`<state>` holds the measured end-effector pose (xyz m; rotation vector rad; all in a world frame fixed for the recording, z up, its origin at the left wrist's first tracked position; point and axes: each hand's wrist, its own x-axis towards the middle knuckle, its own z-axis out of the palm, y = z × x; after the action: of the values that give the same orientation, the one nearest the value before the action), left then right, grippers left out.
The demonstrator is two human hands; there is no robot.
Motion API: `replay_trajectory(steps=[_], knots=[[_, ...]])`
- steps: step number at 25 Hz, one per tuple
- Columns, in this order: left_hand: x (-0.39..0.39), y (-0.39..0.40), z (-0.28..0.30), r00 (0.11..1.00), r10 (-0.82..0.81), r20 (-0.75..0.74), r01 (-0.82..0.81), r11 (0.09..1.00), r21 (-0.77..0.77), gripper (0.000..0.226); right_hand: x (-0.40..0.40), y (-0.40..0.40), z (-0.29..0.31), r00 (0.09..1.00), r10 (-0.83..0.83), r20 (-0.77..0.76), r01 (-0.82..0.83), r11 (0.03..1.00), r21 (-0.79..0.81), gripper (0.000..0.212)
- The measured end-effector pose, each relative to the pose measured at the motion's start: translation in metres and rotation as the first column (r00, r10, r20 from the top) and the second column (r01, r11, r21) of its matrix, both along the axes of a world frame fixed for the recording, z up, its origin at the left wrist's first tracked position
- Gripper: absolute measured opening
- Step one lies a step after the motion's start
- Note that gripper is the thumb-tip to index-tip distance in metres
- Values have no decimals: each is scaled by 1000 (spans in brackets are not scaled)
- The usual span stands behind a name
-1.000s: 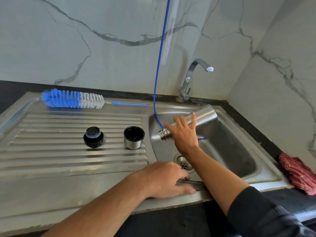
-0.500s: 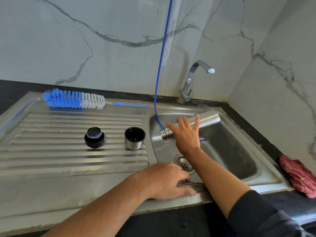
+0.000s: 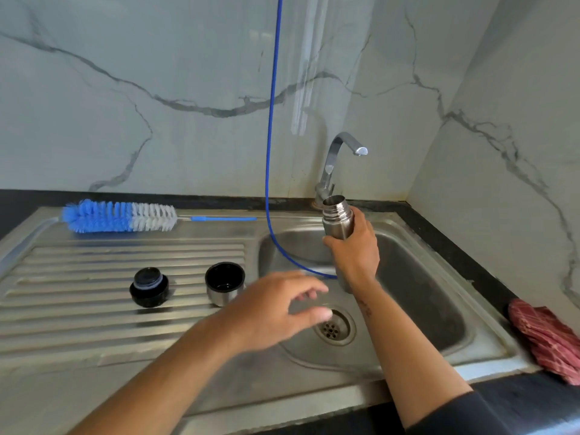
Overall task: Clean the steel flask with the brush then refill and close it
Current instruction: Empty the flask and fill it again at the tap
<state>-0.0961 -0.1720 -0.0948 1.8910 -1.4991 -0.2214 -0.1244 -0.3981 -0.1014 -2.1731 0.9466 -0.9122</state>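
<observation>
My right hand point(image 3: 356, 249) grips the steel flask point(image 3: 336, 218) round its body and holds it upright over the sink basin, mouth open and up, just below and left of the tap spout point(image 3: 345, 146). My left hand point(image 3: 276, 312) hovers above the sink's front left corner, fingers loosely spread, holding nothing. The blue and white bottle brush point(image 3: 119, 216) lies along the back of the draining board. The black stopper point(image 3: 149, 287) and the steel cup lid point(image 3: 224, 283) stand side by side on the ridged board.
A blue hose point(image 3: 270, 152) hangs down the marble wall and curls into the sink basin point(image 3: 423, 296). The drain point(image 3: 334, 328) is at the basin's front left. A red cloth point(image 3: 549, 337) lies on the dark counter at the right.
My right hand has turned the flask from lying tipped over the basin to upright and raised it toward the tap. My left hand has lifted off the sink's front edge.
</observation>
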Motion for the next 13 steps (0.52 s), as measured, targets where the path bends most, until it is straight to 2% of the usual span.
replay_trajectory(steps=[4, 7, 13], knots=[[34, -41, 49, 983, 179, 37, -176, 981, -87, 28, 15, -10, 2, 993, 27, 112, -39, 993, 114, 74], [69, -90, 75, 945, 326, 20, -322, 939, -124, 18, 19, -22, -10, 991, 51, 122, -72, 983, 168, 70], [141, -205, 67, 892, 452, 23, -452, 892, 8, 26, 31, -41, -28, 984, 23, 175, -68, 964, 257, 67]])
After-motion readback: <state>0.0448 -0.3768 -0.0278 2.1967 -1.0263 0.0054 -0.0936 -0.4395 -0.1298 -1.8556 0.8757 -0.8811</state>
